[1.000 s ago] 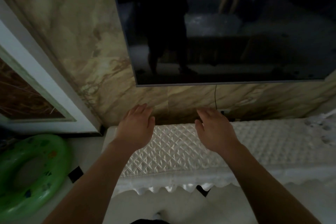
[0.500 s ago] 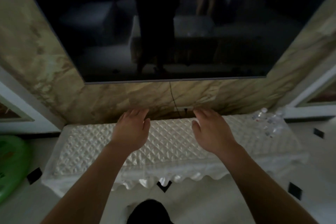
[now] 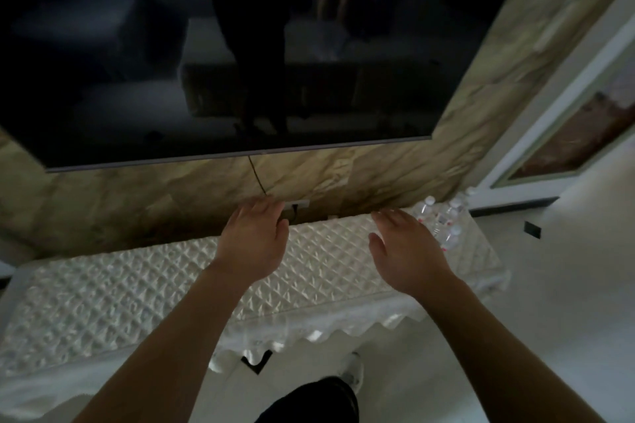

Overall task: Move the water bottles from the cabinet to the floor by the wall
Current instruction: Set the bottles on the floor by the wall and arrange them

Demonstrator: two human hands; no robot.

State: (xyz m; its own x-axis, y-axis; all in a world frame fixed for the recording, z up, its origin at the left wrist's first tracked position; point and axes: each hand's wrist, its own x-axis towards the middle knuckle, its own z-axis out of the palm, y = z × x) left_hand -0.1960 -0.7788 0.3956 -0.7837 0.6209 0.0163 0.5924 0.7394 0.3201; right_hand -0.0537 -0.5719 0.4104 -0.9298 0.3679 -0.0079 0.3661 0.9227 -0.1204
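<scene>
Two hands, both holding nothing: left hand (image 3: 252, 244) and right hand (image 3: 407, 251) hover backs-up over the cabinet (image 3: 137, 285), fingers loosely spread. Water bottles (image 3: 443, 216): a cluster of clear, white-capped ones at the cabinet's far right end, close to the marble wall (image 3: 137, 203), just beyond the right hand's fingertips; the count is not legible in the dim light. Cabinet top: a quilted white cover with a scalloped fringe (image 3: 309, 330) hanging over the front edge. Hazards, as judged: the bottles stand packed together, so lifting one may topple its neighbours, and a rolling bottle has the right-hand edge near by and a drop to the floor (image 3: 567, 285); the glossy cover may slide or bunch under a dragged bottle; low light makes clear plastic hard to pick out. Overhead: television screen (image 3: 206, 62), its lower edge above the cabinet, with a cable (image 3: 256, 175) running down to a wall socket (image 3: 297, 204) beside the left hand's fingertips, a snag risk only on a deep reach. Open room: pale floor to the right of the cabinet, along the wall beneath a framed picture (image 3: 577, 134), reads as the likely set-down place.
</scene>
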